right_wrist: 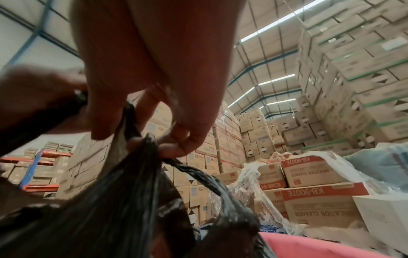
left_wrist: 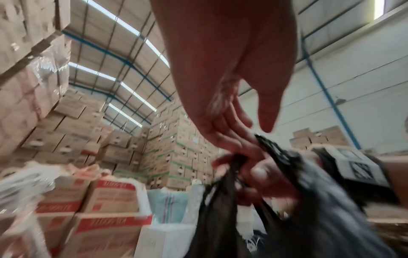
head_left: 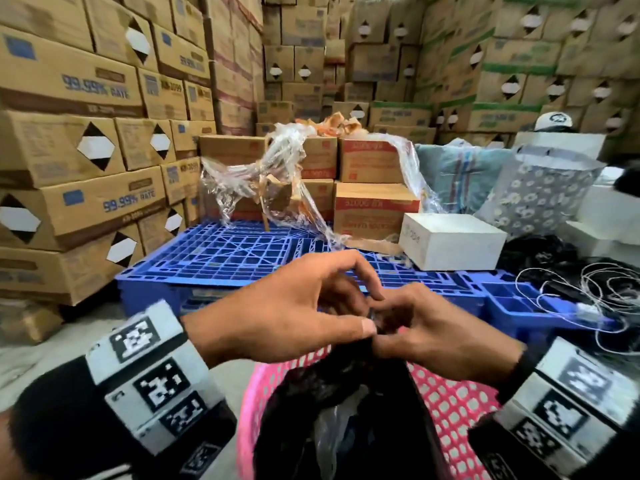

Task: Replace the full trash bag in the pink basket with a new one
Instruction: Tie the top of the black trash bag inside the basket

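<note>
Sitting inside the pink basket (head_left: 460, 400), the full black trash bag (head_left: 349, 403) is being gathered at its mouth. Twisted strands of its top are being pinched by the left hand (head_left: 287, 306) and the right hand (head_left: 436, 327), held close together just above the rim (a knot is apparently being tied, though the hands hide it). The closing step is judged to be in hand. Next, the ends would need to be pulled tight and the bag lifted straight out, with the blue pallet (head_left: 242, 254) beyond being avoided.
</note>
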The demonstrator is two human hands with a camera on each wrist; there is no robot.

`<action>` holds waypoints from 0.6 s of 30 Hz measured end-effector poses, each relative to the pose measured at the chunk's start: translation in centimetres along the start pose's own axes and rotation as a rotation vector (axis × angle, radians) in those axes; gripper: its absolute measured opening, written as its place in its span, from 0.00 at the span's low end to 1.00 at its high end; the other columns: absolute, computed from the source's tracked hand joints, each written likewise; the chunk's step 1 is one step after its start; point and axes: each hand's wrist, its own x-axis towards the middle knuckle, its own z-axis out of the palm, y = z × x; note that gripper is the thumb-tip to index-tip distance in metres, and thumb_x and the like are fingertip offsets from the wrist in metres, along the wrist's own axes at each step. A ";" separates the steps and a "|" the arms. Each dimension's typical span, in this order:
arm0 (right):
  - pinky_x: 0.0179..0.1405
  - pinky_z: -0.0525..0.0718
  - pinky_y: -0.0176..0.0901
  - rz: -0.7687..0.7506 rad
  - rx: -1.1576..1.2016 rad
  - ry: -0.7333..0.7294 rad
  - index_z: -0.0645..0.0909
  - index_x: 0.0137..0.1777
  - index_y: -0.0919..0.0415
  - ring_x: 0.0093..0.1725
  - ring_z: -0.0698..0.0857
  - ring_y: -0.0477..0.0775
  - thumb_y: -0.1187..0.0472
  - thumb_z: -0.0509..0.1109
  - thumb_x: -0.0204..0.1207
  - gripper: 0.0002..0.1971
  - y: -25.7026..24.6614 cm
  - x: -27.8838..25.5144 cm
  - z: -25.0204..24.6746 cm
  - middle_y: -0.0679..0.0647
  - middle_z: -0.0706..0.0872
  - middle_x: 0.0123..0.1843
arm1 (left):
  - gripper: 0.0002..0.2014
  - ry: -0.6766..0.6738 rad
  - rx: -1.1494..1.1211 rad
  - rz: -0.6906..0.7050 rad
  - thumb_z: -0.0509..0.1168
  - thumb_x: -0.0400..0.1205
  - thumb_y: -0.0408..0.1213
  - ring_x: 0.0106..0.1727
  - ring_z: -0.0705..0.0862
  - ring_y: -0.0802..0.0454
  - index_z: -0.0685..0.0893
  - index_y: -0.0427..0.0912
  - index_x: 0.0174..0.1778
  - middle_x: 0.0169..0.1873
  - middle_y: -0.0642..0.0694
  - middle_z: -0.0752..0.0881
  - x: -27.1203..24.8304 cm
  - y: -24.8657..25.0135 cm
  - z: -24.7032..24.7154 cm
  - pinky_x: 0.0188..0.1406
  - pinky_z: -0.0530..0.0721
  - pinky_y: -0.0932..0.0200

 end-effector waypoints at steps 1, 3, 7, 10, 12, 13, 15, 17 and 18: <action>0.35 0.77 0.61 -0.013 -0.014 0.048 0.86 0.40 0.65 0.36 0.77 0.50 0.58 0.72 0.72 0.09 0.1 -0.4 -0.1 0.67 0.83 0.35 | 0.08 -0.037 0.020 0.010 0.68 0.77 0.27 0.36 0.83 0.51 0.80 0.39 0.50 0.35 0.39 0.88 0.8 0.6 -0.1 0.39 0.82 0.61; 0.42 0.81 0.67 -0.020 -0.038 0.122 0.88 0.42 0.65 0.39 0.84 0.55 0.59 0.73 0.74 0.08 0.0 -1.3 -0.8 0.67 0.87 0.40 | 0.08 0.032 0.050 0.060 0.66 0.78 0.25 0.35 0.84 0.52 0.83 0.38 0.51 0.33 0.35 0.88 2.7 0.9 -0.5 0.37 0.82 0.63; 0.48 0.87 0.46 -0.020 -0.045 0.134 0.90 0.45 0.61 0.45 0.90 0.54 0.66 0.74 0.73 0.04 -0.6 -3.3 -2.1 0.58 0.92 0.44 | 0.20 -0.106 0.276 0.009 0.64 0.78 0.27 0.45 0.83 0.65 0.83 0.50 0.64 0.42 0.56 0.83 4.7 -0.9 0.4 0.50 0.78 0.74; 0.49 0.87 0.41 0.000 -0.023 0.090 0.90 0.45 0.62 0.46 0.91 0.54 0.74 0.72 0.72 0.09 -1.0 -4.5 -2.8 0.59 0.93 0.44 | 0.12 -0.310 0.261 -0.020 0.66 0.78 0.33 0.59 0.83 0.57 0.86 0.52 0.53 0.56 0.50 0.83 4.9 -2.6 1.9 0.67 0.79 0.52; 0.52 0.88 0.48 0.022 -0.031 0.061 0.90 0.45 0.62 0.49 0.91 0.57 0.78 0.70 0.72 0.12 -0.9 -5.1 -3.2 0.60 0.93 0.46 | 0.07 -0.301 0.220 -0.057 0.70 0.75 0.37 0.61 0.83 0.52 0.86 0.55 0.42 0.57 0.48 0.84 5.0 -2.9 2.1 0.69 0.76 0.44; 0.55 0.87 0.50 0.030 -0.042 0.062 0.90 0.44 0.62 0.50 0.90 0.57 0.78 0.69 0.71 0.12 -0.8 -5.4 -3.4 0.60 0.92 0.47 | 0.06 -0.284 0.231 -0.070 0.72 0.75 0.38 0.60 0.83 0.53 0.85 0.57 0.38 0.57 0.47 0.85 5.1 -3.1 1.8 0.69 0.76 0.44; 0.57 0.85 0.48 0.051 -0.099 0.053 0.89 0.41 0.60 0.53 0.89 0.54 0.77 0.71 0.70 0.12 -0.7 -6.0 -3.7 0.56 0.91 0.49 | 0.06 -0.225 0.288 -0.051 0.73 0.74 0.44 0.57 0.84 0.51 0.82 0.56 0.33 0.53 0.45 0.86 5.1 -3.4 1.2 0.67 0.77 0.42; 0.58 0.83 0.44 0.098 -0.148 0.020 0.89 0.38 0.58 0.56 0.87 0.49 0.76 0.71 0.69 0.12 -0.5 -6.5 -4.2 0.51 0.90 0.52 | 0.12 -0.163 0.351 -0.028 0.72 0.69 0.54 0.51 0.84 0.47 0.83 0.50 0.35 0.48 0.43 0.86 4.9 -3.7 0.2 0.60 0.79 0.39; 0.58 0.83 0.45 0.129 -0.164 0.001 0.88 0.38 0.57 0.55 0.87 0.49 0.74 0.71 0.69 0.11 -0.4 -6.7 -4.5 0.50 0.89 0.53 | 0.19 -0.148 0.380 -0.047 0.70 0.67 0.60 0.49 0.84 0.47 0.83 0.47 0.37 0.46 0.43 0.87 4.7 -3.9 -0.4 0.58 0.81 0.39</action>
